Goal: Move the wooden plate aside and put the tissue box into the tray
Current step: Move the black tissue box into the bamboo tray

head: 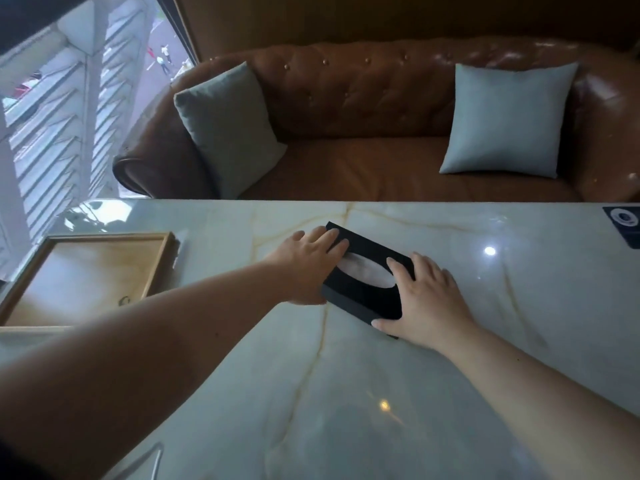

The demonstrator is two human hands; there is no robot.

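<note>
While the wooden tray sits empty well to the left, the 2 hands, left hand and right hand, clamp the black tissue box from opposite sides on the marble table.

1. A flat black rectangular tissue box with an oval opening lies mid-frame on the pale veined marble surface.
2. The left hand and right hand press its opposite ends.
3. A shallow wooden rectangular tray sits at left, well apart.

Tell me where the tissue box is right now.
The black tissue box sits on the marble table near its middle, held between the left hand and right hand, well right of the wooden tray.
</note>
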